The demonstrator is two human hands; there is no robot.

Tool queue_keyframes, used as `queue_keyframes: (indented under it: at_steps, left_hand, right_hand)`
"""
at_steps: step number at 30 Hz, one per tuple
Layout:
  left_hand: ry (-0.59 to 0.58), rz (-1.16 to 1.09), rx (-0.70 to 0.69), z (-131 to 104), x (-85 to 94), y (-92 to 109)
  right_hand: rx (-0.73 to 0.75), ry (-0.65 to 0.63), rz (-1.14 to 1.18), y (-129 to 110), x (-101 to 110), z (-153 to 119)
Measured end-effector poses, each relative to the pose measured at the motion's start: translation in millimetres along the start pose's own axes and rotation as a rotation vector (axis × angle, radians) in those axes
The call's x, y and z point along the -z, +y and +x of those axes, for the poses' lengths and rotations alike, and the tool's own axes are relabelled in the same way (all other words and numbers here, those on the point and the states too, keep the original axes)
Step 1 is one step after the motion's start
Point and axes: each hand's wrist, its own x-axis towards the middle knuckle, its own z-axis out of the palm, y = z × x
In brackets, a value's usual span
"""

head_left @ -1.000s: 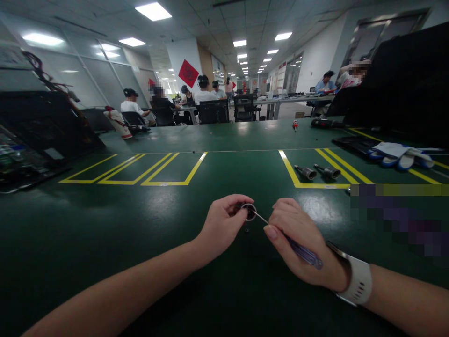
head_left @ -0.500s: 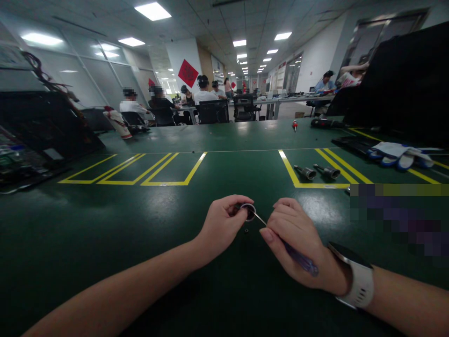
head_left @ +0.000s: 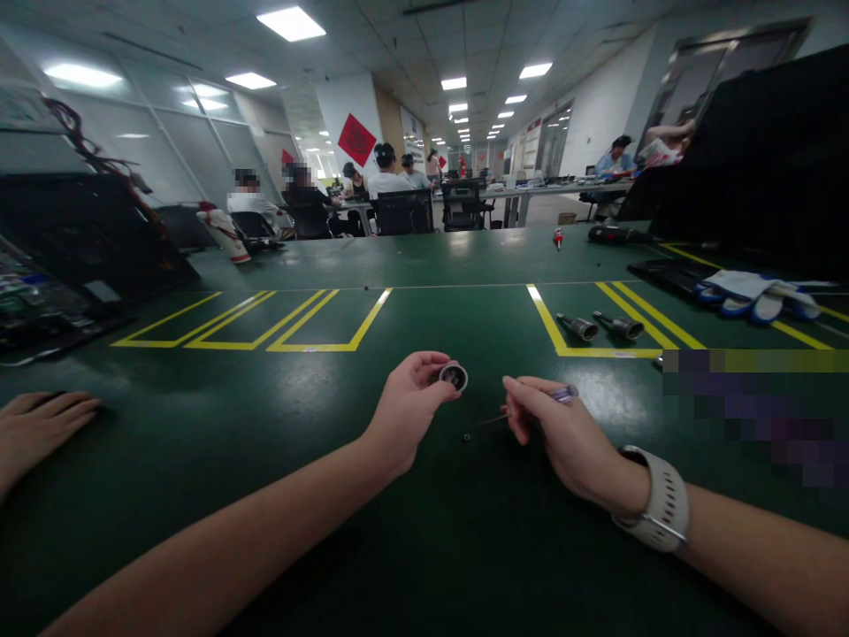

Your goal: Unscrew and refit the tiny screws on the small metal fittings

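Note:
My left hand (head_left: 409, 411) is closed around a round metal cup-shaped piece (head_left: 454, 379), its open end turned toward me. Dark inner parts show inside its rim, but I cannot make out what they are. My right hand (head_left: 563, 429) grips a screwdriver with a translucent purple handle (head_left: 565, 395). The thin shaft points down and left, its tip close to a tiny dark part (head_left: 466, 437) on the green table; whether they touch I cannot tell. The two hands are apart.
Two metal cup-shaped pieces with shanks (head_left: 578, 326) lie inside yellow tape lines. White-and-blue gloves (head_left: 760, 294) and a dark power tool (head_left: 618, 234) are at the right. A red-tipped object (head_left: 558, 238) lies farther back. Another person's hand (head_left: 46, 433) rests at the left edge.
The screwdriver has come out of the metal piece, and my right hand has turned so its tip points down at the table. My left hand moved slightly left and up. Another person's hand has appeared at left.

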Motion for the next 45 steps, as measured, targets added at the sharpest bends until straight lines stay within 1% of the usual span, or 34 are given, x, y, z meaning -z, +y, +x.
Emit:
queue_keyframes:
  at_steps: [2, 8, 11, 14, 17, 20, 23, 26, 28, 30, 35, 40, 45]
  left_hand:
    - [0.019, -0.032, 0.014, 0.6, -0.7, 0.5]
    - [-0.002, -0.048, 0.024, 0.9, -0.2, -0.7]
    - [0.000, -0.047, 0.004, 0.3, 0.2, -1.2]
    - [-0.016, -0.028, -0.018, 0.4, 0.9, -2.2]
    - [-0.031, -0.017, -0.017, 0.7, 1.0, -3.3]
    - [-0.036, -0.030, -0.016, 0.5, 0.4, -3.5]
    - [-0.038, -0.021, -0.010, 0.9, 1.3, -4.1]
    - [-0.083, 0.019, -0.027, 1.6, 3.8, -6.4]
    - [-0.121, 0.043, -0.048, 1.0, 4.6, -7.7]
    - [-0.138, 0.065, -0.067, -1.2, 3.9, -7.8]
    - [-0.158, 0.087, -0.110, -9.0, -1.0, -4.0]
    - [-0.179, 0.112, -0.163, -10.8, -1.6, -4.1]
    - [-0.176, 0.153, -0.219, -9.1, -0.9, -6.8]
  right_hand:
    - [-0.052, -0.023, 0.041, 2.1, -1.0, 2.5]
    - [-0.052, -0.094, -0.019, 6.5, -1.0, 1.2]
    - [-0.027, -0.104, -0.119, 3.8, -1.2, 0.9]
    - [0.043, -0.161, -0.304, -2.9, -1.9, -0.6]
    - [0.167, -0.210, -0.504, -7.4, -3.1, -4.6]
    - [0.371, -0.159, -0.621, -7.7, -3.0, -9.5]
    - [0.559, -0.063, -0.561, -9.9, -0.2, -13.9]
    - [0.735, 0.032, -0.494, -16.2, 2.9, -17.2]
    - [0.802, 0.049, -0.498, -19.6, 3.4, -18.6]
    - [0.810, 0.025, -0.527, -20.4, 2.6, -19.1]
    - [0.773, -0.059, -0.614, -16.6, 0.7, -18.4]
    - [0.795, -0.059, -0.638, -14.2, 0.6, -18.2]
    - [0.798, -0.084, -0.643, -13.6, -0.6, -18.3]
